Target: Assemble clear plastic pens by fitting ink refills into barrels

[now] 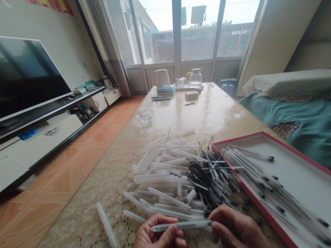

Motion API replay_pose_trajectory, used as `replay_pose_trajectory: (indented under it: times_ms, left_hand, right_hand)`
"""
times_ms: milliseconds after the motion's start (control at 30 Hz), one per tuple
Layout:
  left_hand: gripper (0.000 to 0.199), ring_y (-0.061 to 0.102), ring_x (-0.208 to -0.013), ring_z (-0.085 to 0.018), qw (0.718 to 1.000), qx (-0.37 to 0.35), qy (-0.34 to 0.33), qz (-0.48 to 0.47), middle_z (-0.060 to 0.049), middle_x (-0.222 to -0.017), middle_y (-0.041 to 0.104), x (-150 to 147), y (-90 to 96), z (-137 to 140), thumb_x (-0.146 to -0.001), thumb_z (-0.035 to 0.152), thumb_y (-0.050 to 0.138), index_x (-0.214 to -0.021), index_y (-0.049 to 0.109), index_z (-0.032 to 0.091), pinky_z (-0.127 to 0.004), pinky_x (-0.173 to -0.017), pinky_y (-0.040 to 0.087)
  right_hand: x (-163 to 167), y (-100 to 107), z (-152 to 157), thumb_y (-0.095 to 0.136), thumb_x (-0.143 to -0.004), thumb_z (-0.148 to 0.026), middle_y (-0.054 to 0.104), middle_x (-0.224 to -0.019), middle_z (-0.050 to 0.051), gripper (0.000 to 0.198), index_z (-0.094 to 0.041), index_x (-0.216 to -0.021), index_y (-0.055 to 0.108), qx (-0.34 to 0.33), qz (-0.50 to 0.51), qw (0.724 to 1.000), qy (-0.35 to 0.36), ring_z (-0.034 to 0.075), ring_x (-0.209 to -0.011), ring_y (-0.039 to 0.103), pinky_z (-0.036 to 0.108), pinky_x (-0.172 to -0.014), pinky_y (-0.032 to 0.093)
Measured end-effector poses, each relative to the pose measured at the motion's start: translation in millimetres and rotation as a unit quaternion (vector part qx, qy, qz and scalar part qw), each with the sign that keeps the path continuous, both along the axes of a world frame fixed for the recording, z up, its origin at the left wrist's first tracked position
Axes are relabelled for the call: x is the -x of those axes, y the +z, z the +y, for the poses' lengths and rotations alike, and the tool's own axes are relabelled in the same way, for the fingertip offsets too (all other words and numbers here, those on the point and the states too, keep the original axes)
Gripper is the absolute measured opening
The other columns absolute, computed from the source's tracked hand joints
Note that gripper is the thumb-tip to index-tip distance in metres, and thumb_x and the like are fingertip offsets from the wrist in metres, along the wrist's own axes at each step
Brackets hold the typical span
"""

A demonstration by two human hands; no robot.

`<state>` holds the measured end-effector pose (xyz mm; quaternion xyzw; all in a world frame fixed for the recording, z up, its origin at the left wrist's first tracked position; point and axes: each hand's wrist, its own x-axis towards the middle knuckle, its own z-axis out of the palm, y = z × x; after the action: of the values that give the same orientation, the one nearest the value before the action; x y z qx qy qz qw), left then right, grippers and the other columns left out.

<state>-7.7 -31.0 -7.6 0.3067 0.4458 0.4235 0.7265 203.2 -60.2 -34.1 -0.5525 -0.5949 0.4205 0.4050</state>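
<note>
My left hand [159,241] is closed around one end of a translucent pen [190,224], thumb on top. The pen lies level, and a dark refill seems to show inside its barrel. At its other end, my right hand [237,230] pinches the tip; the fingers hide what exactly they grip there. Just beyond my hands is a heap of white translucent pen barrels [161,175]. Touching the heap's right side is a pile of black-ended refills [209,176]. One loose barrel [107,226] lies apart on the left.
A red-rimmed white tray [316,170] on the right holds several refills with black ends. Farther up the patterned table [120,157] stand a glass [144,117], a glass jug [195,76] and a small box [191,95]. A sofa [305,122] borders the right side.
</note>
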Motion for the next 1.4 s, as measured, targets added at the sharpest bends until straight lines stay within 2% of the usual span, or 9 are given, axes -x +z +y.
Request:
replay_pose_trajectory:
  times_ms: [100,267,433,600,767,933,1100,1300,1400]
  left_hand:
    - [0.035,0.06,-0.046,-0.01,1.0,0.002,0.0,0.002,-0.001,-0.053,0.071,-0.8,1.6,0.2,-0.058,0.037,0.088,-0.074,0.067,0.014,-0.017,-0.046,0.045]
    - [0.036,0.061,-0.046,-0.01,1.0,0.01,0.0,0.004,-0.001,-0.054,0.072,-0.4,4.7,0.7,-0.057,0.037,0.089,-0.074,0.067,0.014,-0.017,-0.046,0.045]
    - [0.035,0.061,-0.048,-0.009,1.0,0.012,0.001,0.002,-0.001,-0.054,0.071,0.9,6.0,0.7,-0.058,0.036,0.088,-0.074,0.067,0.014,-0.016,-0.047,0.045]
    - [0.037,0.061,-0.048,-0.01,1.0,0.011,-0.008,0.006,-0.001,-0.055,0.071,0.9,2.3,1.3,-0.057,0.038,0.088,-0.075,0.067,0.014,-0.018,-0.047,0.045]
    - [0.036,0.062,-0.05,-0.011,1.0,0.017,-0.001,0.01,-0.002,-0.057,0.072,0.5,3.5,1.8,-0.058,0.037,0.088,-0.076,0.067,0.014,-0.019,-0.049,0.046]
    - [0.036,0.062,-0.049,-0.011,1.0,0.011,-0.002,0.013,-0.001,-0.055,0.071,0.2,3.9,1.7,-0.058,0.038,0.088,-0.075,0.067,0.014,-0.018,-0.048,0.046]
    - [0.034,0.063,-0.05,-0.011,1.0,0.007,-0.003,-0.005,-0.002,-0.058,0.073,0.9,0.5,1.4,-0.06,0.035,0.088,-0.076,0.068,0.014,-0.018,-0.049,0.047]
    - [0.035,0.062,-0.049,-0.01,1.0,0.012,-0.004,0.001,-0.002,-0.055,0.072,1.3,1.5,1.4,-0.06,0.037,0.087,-0.076,0.068,0.013,-0.017,-0.048,0.046]
    - [0.036,0.062,-0.048,-0.01,1.0,0.017,0.001,0.005,-0.001,-0.055,0.072,0.2,4.5,1.7,-0.058,0.037,0.088,-0.075,0.068,0.014,-0.017,-0.048,0.045]
  right_hand:
    - [0.0,0.9,-0.1,0.049,-0.089,-0.055,0.057,-0.062,-0.002,0.038,-0.02,-0.096,0.059,0.01,0.002,1.0,0.003,0.011,-0.047,0.049,0.02,-0.042,0.032]
    - [0.5,6.4,-0.1,0.038,-0.096,-0.049,0.057,-0.053,-0.001,0.047,-0.02,-0.064,0.056,-0.032,-0.074,0.997,0.012,0.011,-0.047,0.051,0.021,-0.049,0.035]
    - [-0.2,3.6,0.5,0.045,-0.092,-0.052,0.064,-0.064,0.001,0.036,-0.019,-0.094,0.058,-0.007,-0.024,0.999,0.023,0.013,-0.05,0.055,0.02,-0.046,0.037]
    - [-1.3,5.2,0.7,0.034,-0.097,-0.049,0.059,-0.054,0.0,0.048,-0.02,-0.065,0.054,-0.027,-0.082,0.996,0.02,0.012,-0.049,0.054,0.021,-0.05,0.037]
    - [-0.1,6.5,-0.1,0.044,-0.092,-0.053,0.064,-0.062,0.0,0.037,-0.019,-0.093,0.059,-0.004,-0.035,0.999,0.018,0.013,-0.052,0.056,0.02,-0.048,0.037]
    - [-0.8,6.7,0.3,0.034,-0.096,-0.052,0.059,-0.054,0.0,0.049,-0.02,-0.067,0.055,-0.024,-0.072,0.997,0.027,0.012,-0.048,0.052,0.021,-0.049,0.035]
    - [0.3,6.3,0.0,0.045,-0.092,-0.054,0.066,-0.064,0.001,0.038,-0.019,-0.097,0.059,0.008,-0.022,1.0,0.02,0.013,-0.05,0.054,0.021,-0.046,0.035]
    - [0.1,5.7,0.2,0.034,-0.097,-0.051,0.061,-0.052,0.0,0.048,-0.02,-0.068,0.056,-0.027,-0.064,0.997,0.03,0.012,-0.046,0.052,0.021,-0.048,0.035]
    - [-1.3,3.4,0.3,0.04,-0.094,-0.054,0.066,-0.062,0.001,0.04,-0.019,-0.087,0.06,-0.014,-0.038,0.999,0.033,0.014,-0.051,0.057,0.02,-0.048,0.038]
